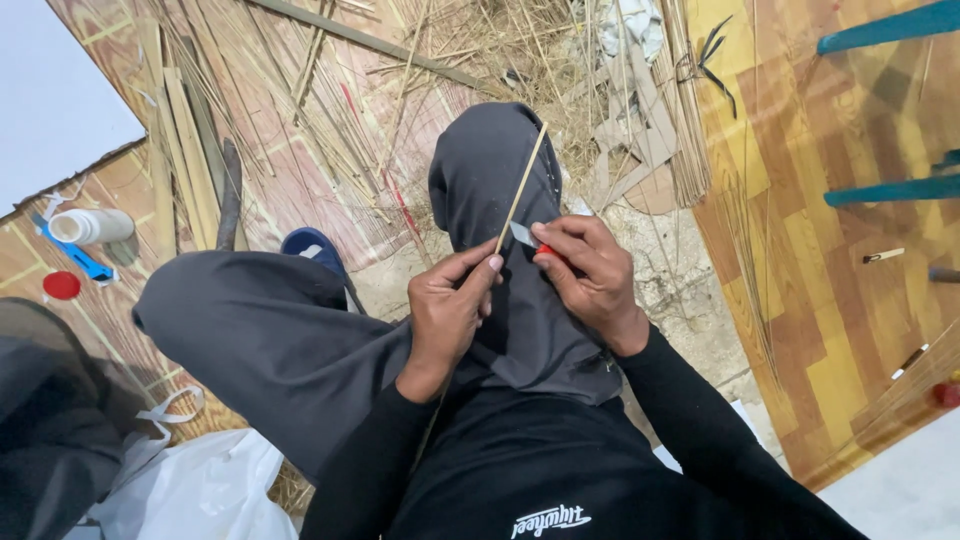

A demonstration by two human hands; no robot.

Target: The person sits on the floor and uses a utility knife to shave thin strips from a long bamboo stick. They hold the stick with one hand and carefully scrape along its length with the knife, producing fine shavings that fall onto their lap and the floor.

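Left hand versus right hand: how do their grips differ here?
The left hand pinches the thin bamboo stick between thumb and fingertips, while the right hand grips a small knife with a red handle. The left hand sits lower, the right hand higher, blade against the stick. Both are bare and work over the raised knee.

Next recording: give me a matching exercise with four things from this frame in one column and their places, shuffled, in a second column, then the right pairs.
Things:
1. thin pale bamboo strip
2. small knife with a red handle
3. round red lid
4. white plastic bottle

Places:
A. lying on its side at far left
B. pinched in the left hand
C. flat on the floor below the bottle
D. in the right hand, blade against the strip

Pairs: 1-B, 2-D, 3-C, 4-A
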